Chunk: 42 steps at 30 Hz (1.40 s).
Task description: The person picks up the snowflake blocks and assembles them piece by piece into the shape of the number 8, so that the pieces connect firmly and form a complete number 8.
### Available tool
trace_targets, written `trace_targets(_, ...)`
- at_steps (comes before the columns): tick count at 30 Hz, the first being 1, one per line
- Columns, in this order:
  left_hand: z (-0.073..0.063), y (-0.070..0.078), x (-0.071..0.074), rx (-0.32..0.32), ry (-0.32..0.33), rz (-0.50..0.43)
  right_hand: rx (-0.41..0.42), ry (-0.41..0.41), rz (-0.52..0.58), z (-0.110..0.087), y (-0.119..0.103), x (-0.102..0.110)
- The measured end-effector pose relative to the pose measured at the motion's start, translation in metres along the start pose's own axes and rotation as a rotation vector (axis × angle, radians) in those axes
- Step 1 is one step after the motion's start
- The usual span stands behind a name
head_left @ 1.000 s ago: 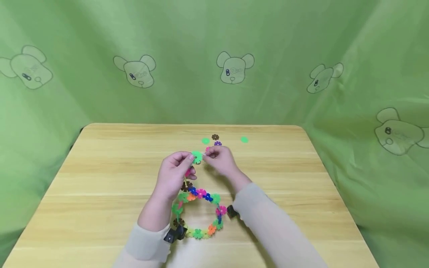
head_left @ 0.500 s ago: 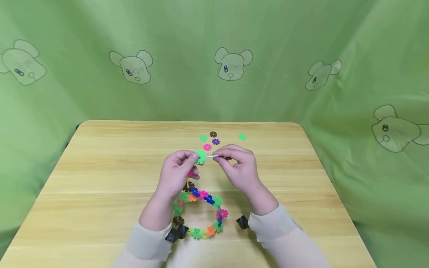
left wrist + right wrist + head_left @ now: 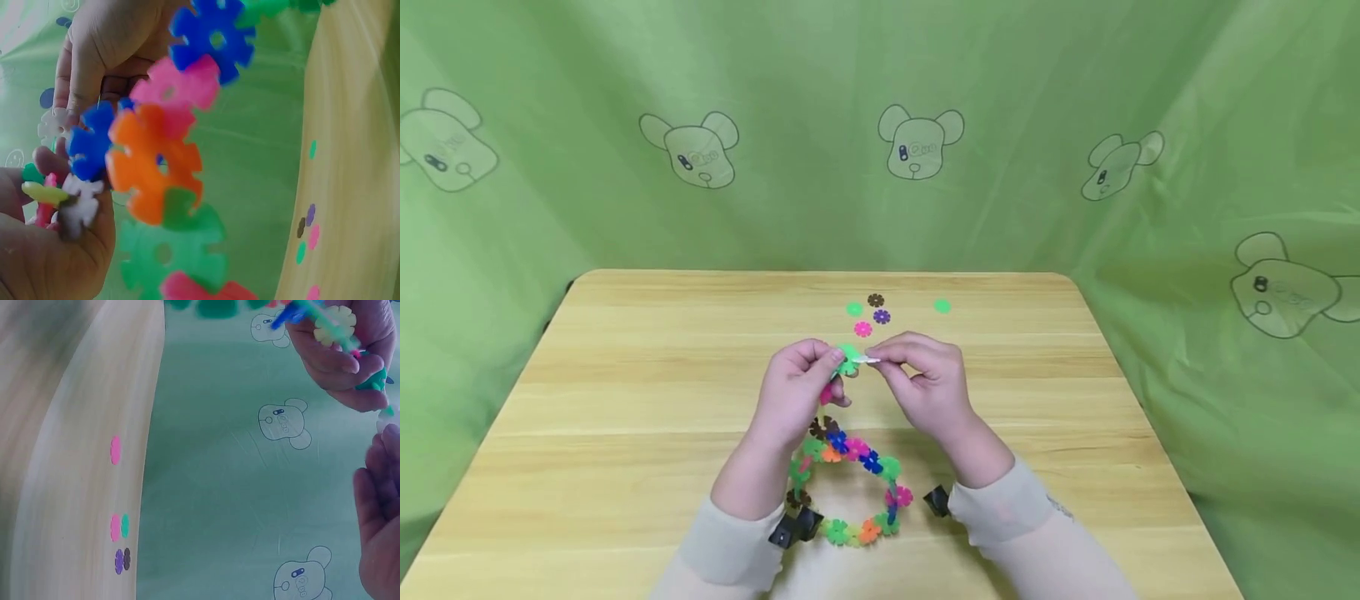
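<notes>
My left hand [image 3: 790, 392] pinches a green snowflake disc [image 3: 848, 362] between thumb and forefinger. That disc tops a chain of linked discs [image 3: 898, 497], which runs under the palm and forms a multicoloured ring below the hands. My right hand [image 3: 928, 387] pinches a white snowflake disc [image 3: 869, 359], seen nearly edge-on and meeting the green disc's right edge. Whether their slots are joined cannot be told. In the left wrist view, a blue disc [image 3: 215, 39] and an orange disc [image 3: 150, 164] of the chain hang close to the camera.
Loose discs lie flat beyond the hands on the wooden table [image 3: 625, 375]: a pink one [image 3: 863, 329], a purple one [image 3: 882, 317], a brown one [image 3: 876, 300] and a green one [image 3: 854, 308]. Another green disc [image 3: 942, 306] lies farther right. Green curtain [image 3: 805, 208] surrounds the table.
My right hand first drew right, bringing the white disc into sight, then came back left until that disc met the green one. The left hand keeps its pinch; the ring shifted slightly down.
</notes>
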<state>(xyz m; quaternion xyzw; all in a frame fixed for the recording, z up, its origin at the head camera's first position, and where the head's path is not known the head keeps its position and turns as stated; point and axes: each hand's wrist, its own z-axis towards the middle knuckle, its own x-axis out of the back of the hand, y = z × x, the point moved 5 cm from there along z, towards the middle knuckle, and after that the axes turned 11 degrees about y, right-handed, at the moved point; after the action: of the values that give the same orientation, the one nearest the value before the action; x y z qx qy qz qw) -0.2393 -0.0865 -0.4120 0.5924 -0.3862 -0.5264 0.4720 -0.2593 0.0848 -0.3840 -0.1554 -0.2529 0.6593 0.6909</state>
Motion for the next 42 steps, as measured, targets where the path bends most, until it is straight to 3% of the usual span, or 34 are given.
trace_targets(2,0.000,0.001,0.001,0.000,-0.010,0.016,-0.091,-0.025,-0.004,-0.001,0.008,-0.002)
trace_targets(5,0.002,0.003,0.006,-0.009,-0.010,0.054,-0.348,-0.113,-0.060,-0.009,0.038,-0.012)
trace_targets(8,0.004,0.005,0.011,-0.019,0.010,0.062,-0.588,-0.315,-0.209,-0.023,0.079,-0.035)
trace_targets(11,0.005,0.007,0.013,-0.023,0.014,0.047,-0.621,-0.588,-0.421,-0.039,0.117,-0.061)
trace_targets(14,0.006,0.006,0.012,-0.030,0.003,0.039,-0.591,-0.712,-0.574,-0.049,0.143,-0.080)
trace_targets(17,0.006,0.005,0.011,-0.040,-0.001,0.052,-0.646,-0.679,-0.658,-0.054,0.161,-0.088)
trace_targets(20,0.006,0.004,0.011,-0.052,-0.002,0.094,-0.734,-0.618,-0.668,-0.055,0.168,-0.090)
trace_targets(23,0.006,0.003,0.013,-0.063,-0.011,0.148,-0.764,-0.595,-0.659,-0.053,0.169,-0.091)
trace_targets(27,0.008,0.006,0.018,-0.087,0.001,0.179,-0.754,-0.611,-0.564,-0.046,0.169,-0.093)
trace_targets(32,0.008,0.004,0.018,-0.076,0.003,0.178,-0.778,-0.627,-0.460,-0.051,0.172,-0.079)
trace_targets(36,0.007,0.003,0.016,-0.057,0.005,0.175,-0.849,-0.476,-0.331,-0.058,0.165,-0.055)
trace_targets(39,0.007,0.003,0.017,-0.055,0.011,0.179,-0.812,-0.385,-0.316,-0.056,0.154,-0.040)
trace_targets(42,0.008,0.007,0.023,-0.060,0.029,0.179,-0.733,-0.451,-0.440,-0.049,0.142,-0.043)
